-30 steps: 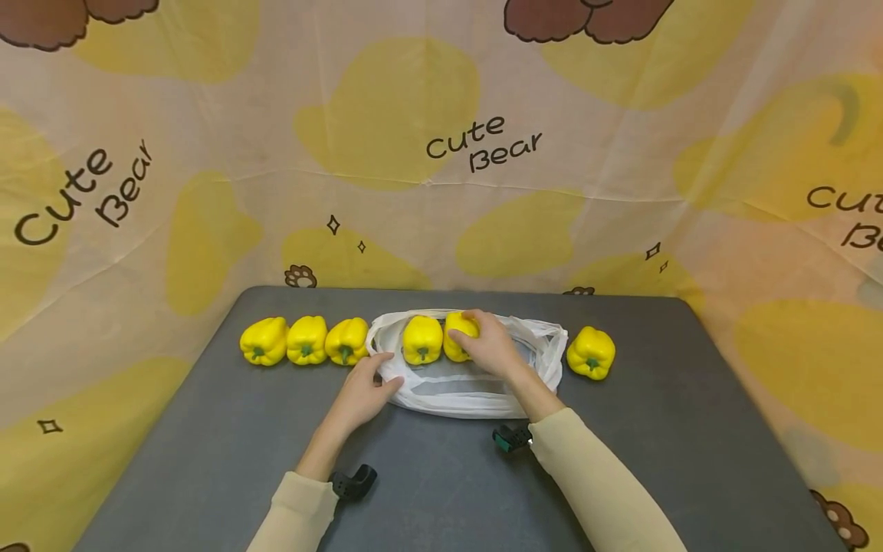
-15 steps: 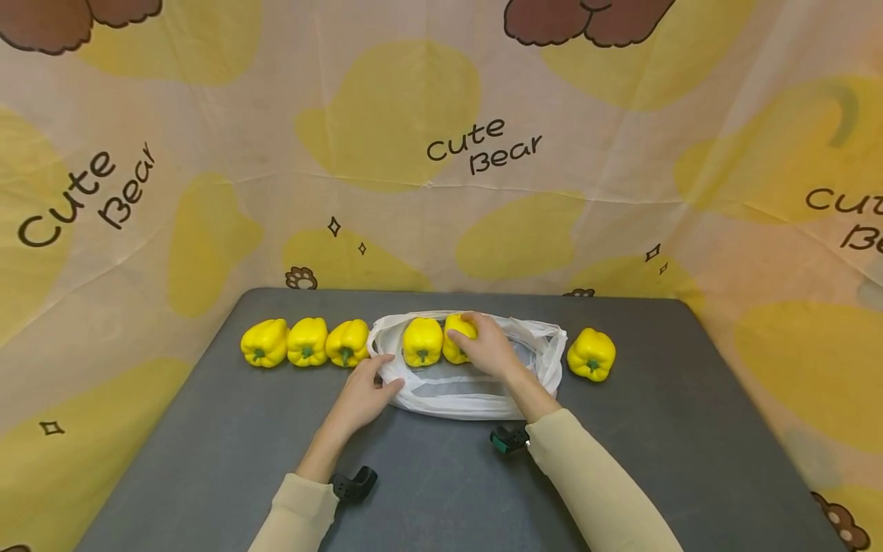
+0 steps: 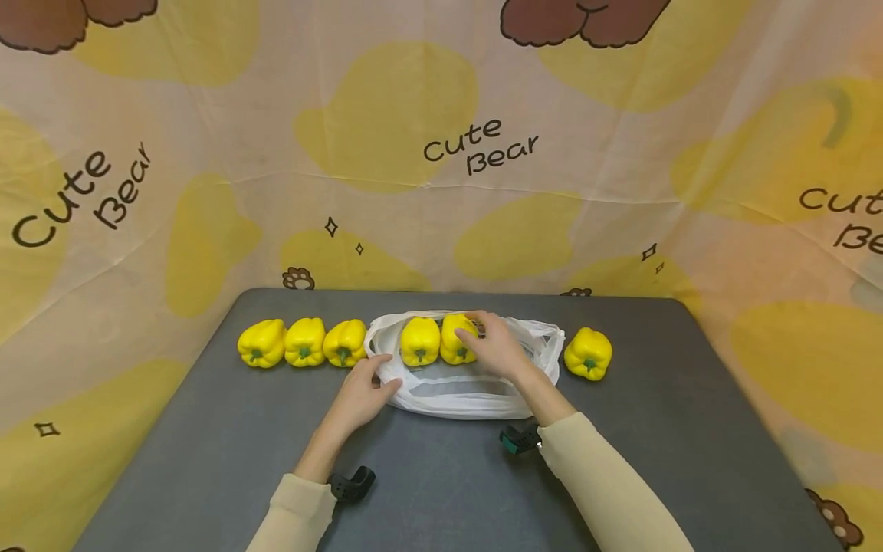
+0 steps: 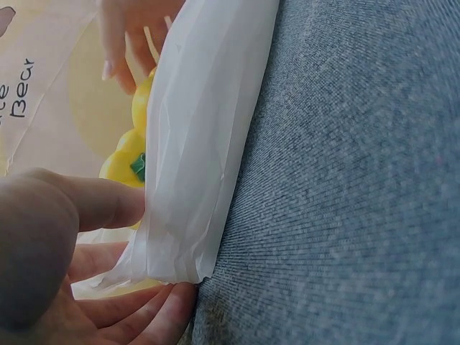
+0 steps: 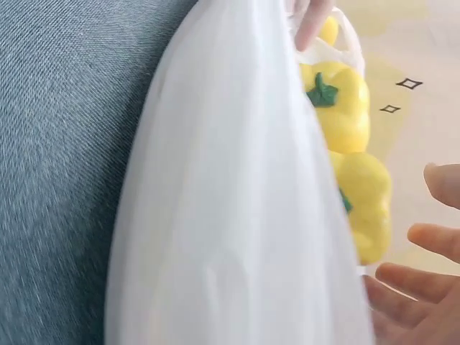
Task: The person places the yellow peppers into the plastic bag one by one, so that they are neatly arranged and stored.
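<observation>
A white plastic bag (image 3: pixel 462 406) lies on the grey table, its mouth spread wide. Two yellow bell peppers sit side by side in the mouth: the left pepper (image 3: pixel 420 342) and the right pepper (image 3: pixel 454 341). My left hand (image 3: pixel 360 392) holds the bag's left rim; the left wrist view has the thumb and fingers around the bag's edge (image 4: pixel 194 144). Over the bag's right half, my right hand (image 3: pixel 498 349) is beside the right pepper. In the right wrist view its fingers (image 5: pixel 413 280) are spread, apart from that pepper (image 5: pixel 363 205).
Three more yellow bell peppers (image 3: pixel 305 343) stand in a row left of the bag, the nearest one against its rim. Another pepper (image 3: pixel 588 353) stands just right of the bag. A printed cloth (image 3: pixel 386 115) hangs behind the table (image 3: pixel 428 475).
My right hand has let go of the right pepper in the bag and moved slightly right, its fingers opening. The left hand stays at the bag's rim.
</observation>
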The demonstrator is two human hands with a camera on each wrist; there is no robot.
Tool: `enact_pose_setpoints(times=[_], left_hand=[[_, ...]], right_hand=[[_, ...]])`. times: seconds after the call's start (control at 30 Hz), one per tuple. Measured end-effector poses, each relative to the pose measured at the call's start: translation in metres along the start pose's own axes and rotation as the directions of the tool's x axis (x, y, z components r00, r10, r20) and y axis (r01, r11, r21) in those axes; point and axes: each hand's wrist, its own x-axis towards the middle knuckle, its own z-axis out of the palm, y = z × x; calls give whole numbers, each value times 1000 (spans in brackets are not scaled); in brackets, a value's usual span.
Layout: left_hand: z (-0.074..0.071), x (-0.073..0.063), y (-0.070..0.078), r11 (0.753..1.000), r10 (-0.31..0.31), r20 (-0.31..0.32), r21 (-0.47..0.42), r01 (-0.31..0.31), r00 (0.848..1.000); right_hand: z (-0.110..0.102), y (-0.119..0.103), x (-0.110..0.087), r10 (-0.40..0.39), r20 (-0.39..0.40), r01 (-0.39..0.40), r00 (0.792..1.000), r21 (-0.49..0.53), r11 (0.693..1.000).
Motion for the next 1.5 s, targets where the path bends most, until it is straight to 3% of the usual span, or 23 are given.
enact_pose_setpoints(times=[0.47, 0.7, 1.03, 1.5], left_hand=[[0, 1, -1, 1000, -2, 5, 5, 2, 1000], [0, 1, -1, 1000, -1, 7, 7, 1, 1000], [-2, 1, 0, 1000, -1, 6, 3, 1, 1000], [-1, 1, -1, 1000, -4, 9, 10, 4, 1000]], right_hand=[[-36, 1, -24, -46, -26, 46, 999, 5, 999], [-61, 6, -40, -85, -76, 84, 993, -15, 996], [-90, 18, -55, -90, -160, 60, 983, -185, 981], [-122, 49, -69, -59, -212, 2, 975, -261, 965]])
